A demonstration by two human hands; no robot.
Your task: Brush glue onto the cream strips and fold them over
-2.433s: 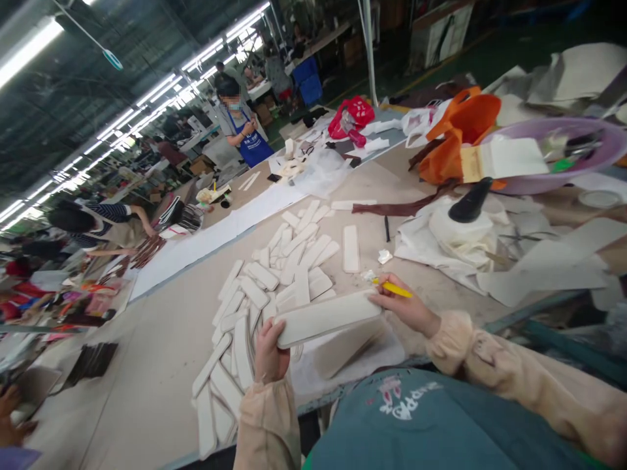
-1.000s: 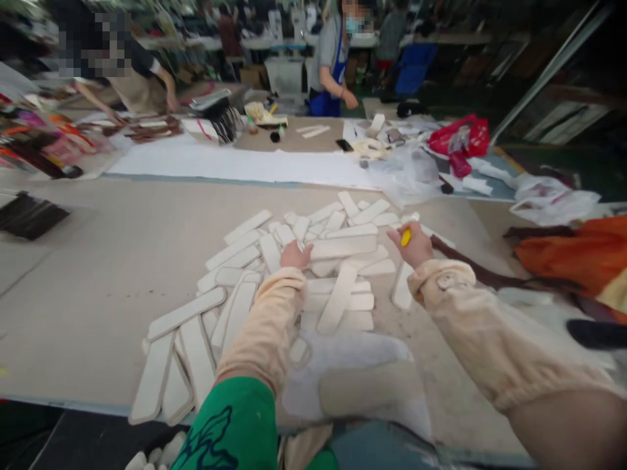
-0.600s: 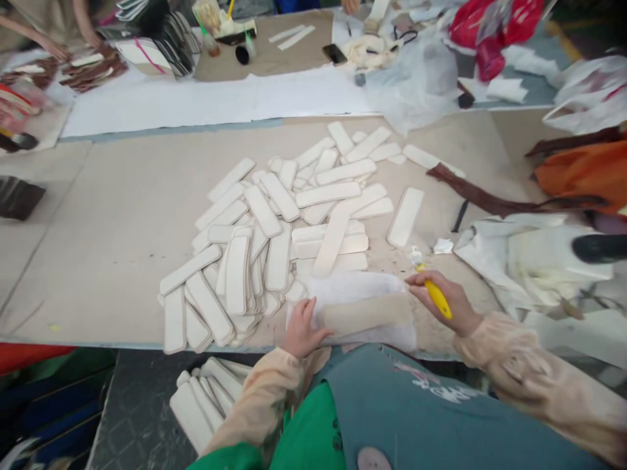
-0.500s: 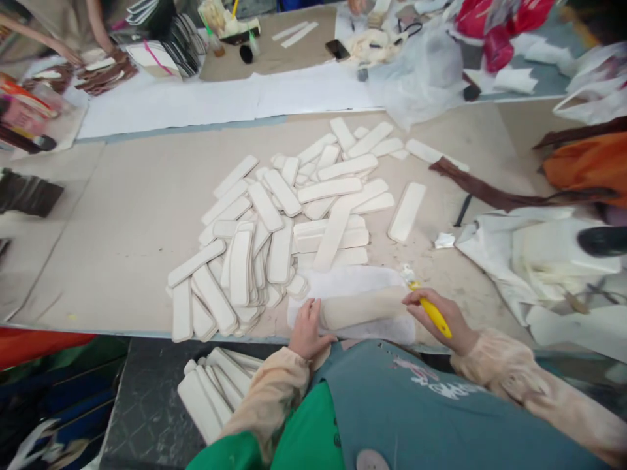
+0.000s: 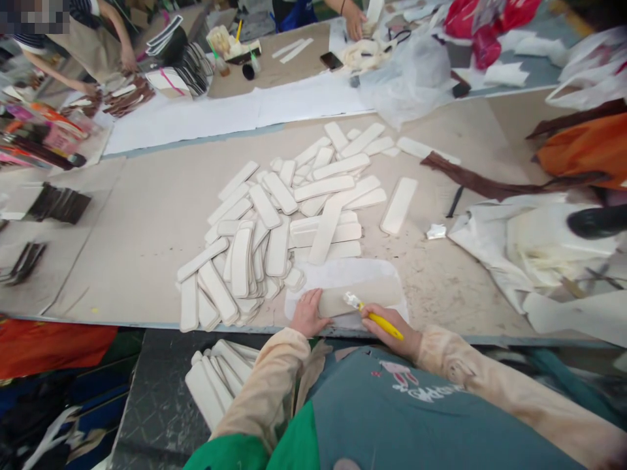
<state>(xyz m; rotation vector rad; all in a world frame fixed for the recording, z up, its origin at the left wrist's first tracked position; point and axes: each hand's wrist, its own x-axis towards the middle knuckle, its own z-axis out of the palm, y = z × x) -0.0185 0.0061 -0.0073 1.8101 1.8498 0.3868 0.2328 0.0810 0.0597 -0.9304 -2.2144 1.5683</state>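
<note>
Your left hand [image 5: 307,314] rests flat, fingers spread, on the left end of the tan strip [image 5: 360,294]. Its grip is not closed on anything. Your right hand [image 5: 392,325] has its grip closed around the yellow-handled brush [image 5: 376,317], whose bristles touch the strip just right of your left hand. The strip lies on a white sheet [image 5: 343,271] at the near edge of the surface [image 5: 147,215], with its long axis running left to right, parallel to that edge. The unbrushed length extends to the right of the bristles. The pile of pale strips [image 5: 274,222] sits just beyond, toward the far edge.
</note>
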